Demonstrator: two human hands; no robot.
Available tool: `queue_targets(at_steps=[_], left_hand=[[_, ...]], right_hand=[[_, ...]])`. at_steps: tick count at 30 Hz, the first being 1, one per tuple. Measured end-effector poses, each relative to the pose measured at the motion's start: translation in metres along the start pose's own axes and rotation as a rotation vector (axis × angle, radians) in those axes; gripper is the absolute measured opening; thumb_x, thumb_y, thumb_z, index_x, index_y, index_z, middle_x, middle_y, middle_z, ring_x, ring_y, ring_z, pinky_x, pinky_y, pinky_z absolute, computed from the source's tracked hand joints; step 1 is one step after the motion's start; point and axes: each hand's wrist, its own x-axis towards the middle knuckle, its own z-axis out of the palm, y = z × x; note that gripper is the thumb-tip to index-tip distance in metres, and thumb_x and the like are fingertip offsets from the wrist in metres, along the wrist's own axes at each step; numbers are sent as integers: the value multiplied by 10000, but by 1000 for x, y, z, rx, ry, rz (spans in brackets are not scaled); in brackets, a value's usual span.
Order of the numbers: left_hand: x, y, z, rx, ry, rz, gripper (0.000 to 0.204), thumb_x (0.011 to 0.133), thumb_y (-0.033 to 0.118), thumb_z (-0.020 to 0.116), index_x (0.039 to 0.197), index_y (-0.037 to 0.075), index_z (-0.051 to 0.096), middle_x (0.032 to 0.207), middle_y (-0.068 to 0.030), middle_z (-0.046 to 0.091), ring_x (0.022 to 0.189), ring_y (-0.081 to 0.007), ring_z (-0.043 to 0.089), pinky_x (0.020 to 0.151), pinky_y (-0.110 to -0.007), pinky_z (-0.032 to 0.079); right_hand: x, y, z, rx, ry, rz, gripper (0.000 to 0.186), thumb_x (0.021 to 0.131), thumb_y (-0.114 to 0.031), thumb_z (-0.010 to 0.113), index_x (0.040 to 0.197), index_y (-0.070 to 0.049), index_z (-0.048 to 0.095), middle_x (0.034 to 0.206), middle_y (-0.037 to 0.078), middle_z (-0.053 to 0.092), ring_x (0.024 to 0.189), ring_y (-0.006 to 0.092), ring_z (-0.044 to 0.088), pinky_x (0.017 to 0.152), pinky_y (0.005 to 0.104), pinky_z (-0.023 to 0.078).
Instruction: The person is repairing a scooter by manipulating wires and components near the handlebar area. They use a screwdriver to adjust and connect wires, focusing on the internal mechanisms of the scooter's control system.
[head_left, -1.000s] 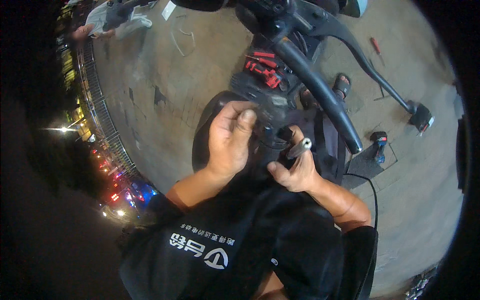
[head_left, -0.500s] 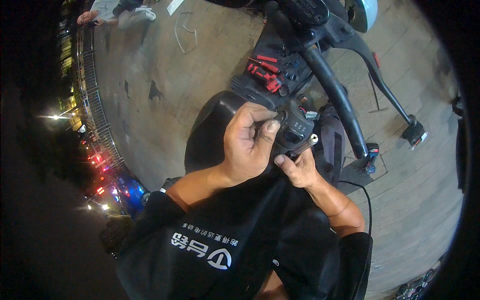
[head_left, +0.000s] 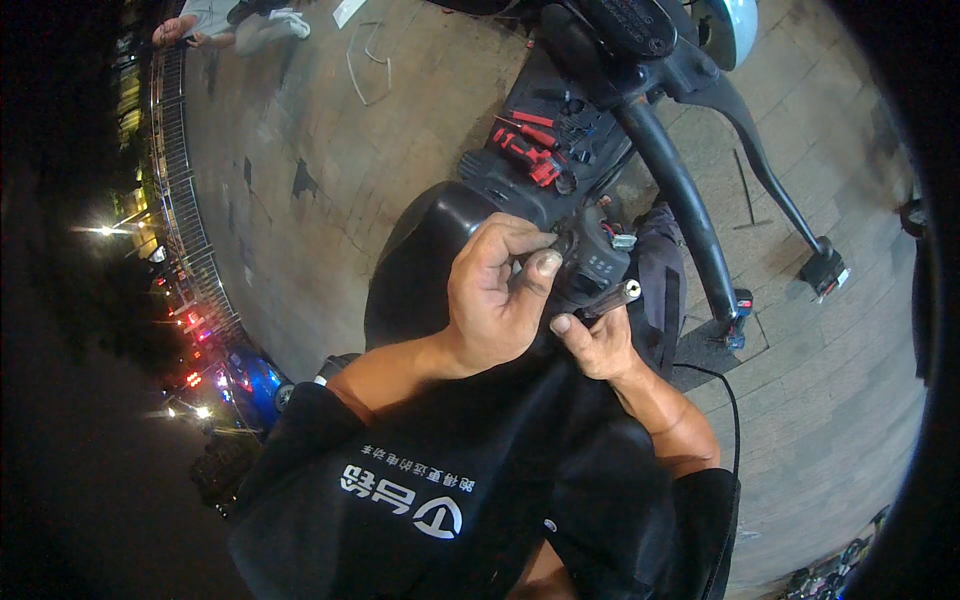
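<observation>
A black handlebar switch housing point(head_left: 603, 258), with small marks on its face and a small white connector at its edge, is held above the scooter seat point(head_left: 408, 240). My right hand point(head_left: 600, 345) supports it from below, thumb up; its other fingers are mostly hidden. Beside that thumb, a short tube point(head_left: 630, 290) with a pale, hollow end sticks out below the housing. At the housing's left side, my left hand point(head_left: 495, 290) is closed, thumb and forefinger pinched by its edge. Whatever lies between those fingertips is too small and dark to make out.
Red-and-black tools point(head_left: 528, 155) lie on the scooter's footboard. Above right are the bare handlebar tube point(head_left: 680, 195) and a bent arm ending in a black block point(head_left: 823, 270). A blue-and-black power tool point(head_left: 739, 318) stands on the paving. A person point(head_left: 215, 22) is at far left.
The switch housing has tilted in my hands, so its face shows at a different angle. The tube end has shifted slightly right and down. Both hands stay nearly in place.
</observation>
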Motion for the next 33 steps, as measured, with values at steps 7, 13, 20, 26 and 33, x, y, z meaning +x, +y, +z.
queue_targets(at_steps=[7,13,20,26,33], left_hand=[[6,-1,-9,-64,0,-71,130,960,62,575,1018,-54,585,970,-91,564,810,-98,537,688,-223,449],[6,-16,-15,30,50,58,208,969,61,537,1130,-62,584,1090,-118,589,913,-127,568,790,-246,468],[-5,-16,-19,-513,-137,-250,773,857,229,738,1420,-18,269,1357,-162,464,1208,-264,538,1037,-406,445],[-4,-14,-12,-504,-58,-267,896,710,329,861,1334,-2,310,1278,-156,524,1174,-239,565,1009,-397,479],[-11,-18,-10,-507,-26,-280,822,715,308,861,1285,-6,357,1216,-132,565,1119,-209,594,971,-366,501]], right_hand=[[4,-4,2,-119,36,-89,584,801,-111,752,1245,-14,385,956,23,546,721,69,469,662,239,410],[9,-6,11,-235,94,-250,611,760,-96,795,1192,12,376,907,134,682,746,132,648,651,267,518],[9,-34,17,-425,175,-191,636,736,-126,806,1158,4,348,801,162,678,664,240,706,538,307,544],[12,-34,17,-430,158,-259,609,750,-129,786,1126,15,329,724,182,646,610,302,699,477,346,511],[7,-37,16,-435,153,-223,595,768,-140,774,1122,20,324,694,177,641,575,321,685,467,358,502]])
